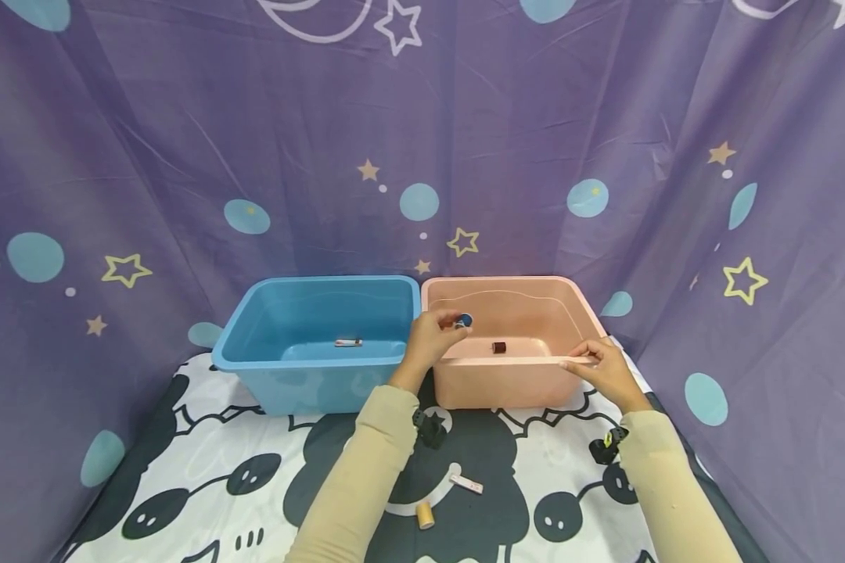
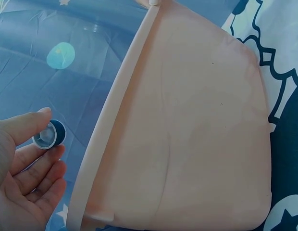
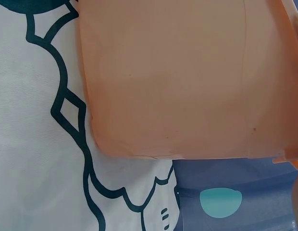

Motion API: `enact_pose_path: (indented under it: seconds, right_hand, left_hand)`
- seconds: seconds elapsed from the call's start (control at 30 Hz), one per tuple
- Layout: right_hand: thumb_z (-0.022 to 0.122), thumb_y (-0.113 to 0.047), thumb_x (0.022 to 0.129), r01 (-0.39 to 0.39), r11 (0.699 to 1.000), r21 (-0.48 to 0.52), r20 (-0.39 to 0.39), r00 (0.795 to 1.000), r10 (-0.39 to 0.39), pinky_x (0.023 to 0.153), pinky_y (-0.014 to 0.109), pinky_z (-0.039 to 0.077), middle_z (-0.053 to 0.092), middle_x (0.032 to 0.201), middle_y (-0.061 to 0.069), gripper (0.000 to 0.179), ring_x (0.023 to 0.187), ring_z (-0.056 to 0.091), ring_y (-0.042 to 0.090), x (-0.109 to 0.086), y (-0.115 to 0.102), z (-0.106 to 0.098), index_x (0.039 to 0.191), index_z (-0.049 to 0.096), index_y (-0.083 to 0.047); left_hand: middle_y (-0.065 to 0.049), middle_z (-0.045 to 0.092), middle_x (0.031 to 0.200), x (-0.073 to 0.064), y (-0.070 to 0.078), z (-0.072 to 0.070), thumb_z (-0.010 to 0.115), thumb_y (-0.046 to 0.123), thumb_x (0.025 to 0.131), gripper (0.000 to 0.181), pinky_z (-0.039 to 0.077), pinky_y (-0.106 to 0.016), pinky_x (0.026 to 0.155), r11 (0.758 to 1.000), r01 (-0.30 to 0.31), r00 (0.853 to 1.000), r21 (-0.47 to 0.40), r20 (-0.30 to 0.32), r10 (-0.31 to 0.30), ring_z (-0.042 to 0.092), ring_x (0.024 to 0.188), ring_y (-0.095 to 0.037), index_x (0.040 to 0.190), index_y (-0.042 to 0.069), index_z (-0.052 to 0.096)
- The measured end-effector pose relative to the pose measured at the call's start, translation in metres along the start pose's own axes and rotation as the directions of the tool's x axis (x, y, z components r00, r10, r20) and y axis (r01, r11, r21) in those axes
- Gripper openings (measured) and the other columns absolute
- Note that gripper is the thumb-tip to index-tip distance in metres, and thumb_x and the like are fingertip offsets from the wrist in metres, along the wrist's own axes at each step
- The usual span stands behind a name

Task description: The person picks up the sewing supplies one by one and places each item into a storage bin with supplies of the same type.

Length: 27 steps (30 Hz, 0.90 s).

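Observation:
My left hand (image 1: 431, 338) is over the near left part of the pink bin (image 1: 507, 385), pinching a dark blue thread spool (image 2: 56, 134) between thumb and fingers. In the left wrist view the spool's pale hollow end faces the camera. A brown thread spool (image 1: 498, 347) lies on the bin's floor. At the bin's near right corner, my right hand (image 1: 603, 374) grips the rim, thumb outside and fingers over the edge. The right wrist view shows mostly the bin's outer wall (image 3: 178, 82), with only bits of fingers at its right edge.
A blue bin (image 1: 317, 389) stands left of the pink one, with a small whitish, red-marked strip (image 1: 348, 342) inside. On the patterned cloth nearer me lie a yellow thread spool (image 1: 425, 515) and another whitish strip (image 1: 466, 483). A purple curtain (image 1: 338, 117) hangs behind the bins.

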State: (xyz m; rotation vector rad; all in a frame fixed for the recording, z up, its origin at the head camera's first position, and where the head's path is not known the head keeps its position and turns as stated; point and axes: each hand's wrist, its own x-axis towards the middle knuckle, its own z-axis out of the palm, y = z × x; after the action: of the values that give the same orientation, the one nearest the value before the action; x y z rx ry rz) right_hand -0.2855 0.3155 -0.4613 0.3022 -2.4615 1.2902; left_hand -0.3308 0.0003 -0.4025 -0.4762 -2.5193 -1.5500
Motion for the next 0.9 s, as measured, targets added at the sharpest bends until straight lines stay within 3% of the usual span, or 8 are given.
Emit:
enact_pose_path:
  seconds: [0.5, 0.9]
  right_hand:
    - [0.078, -0.016, 0.078, -0.016, 1.000, 0.008, 0.015, 1.000, 0.016, 0.069, 0.019, 0.042, 0.056, 0.087, 0.009, 0.017, 0.083, 0.045, 0.012, -0.0015, 0.0029, 0.0009, 0.082, 0.066, -0.005]
    - [0.079, -0.018, 0.077, -0.022, 1.000, -0.003, 0.005, 1.000, 0.022, 0.070, 0.020, 0.040, 0.055, 0.088, 0.008, 0.019, 0.083, 0.044, 0.013, -0.0010, 0.0012, 0.0005, 0.082, 0.066, -0.005]
  left_hand:
    - [-0.013, 0.068, 0.104, 0.0032, -0.0031, 0.0068, 0.076, 0.009, 0.078, 0.031, 0.053, -0.037, 0.081, 0.999, -0.047, 0.999, -0.016, -0.024, 0.047, 0.062, 0.093, -0.029, 0.107, 0.002, 0.070]
    - [-0.015, 0.067, 0.108, 0.0017, -0.0021, 0.0087, 0.074, 0.011, 0.080, 0.036, 0.053, -0.040, 0.085, 0.999, -0.022, 1.000, -0.030, 0.008, 0.022, 0.062, 0.100, -0.034, 0.113, -0.002, 0.066]
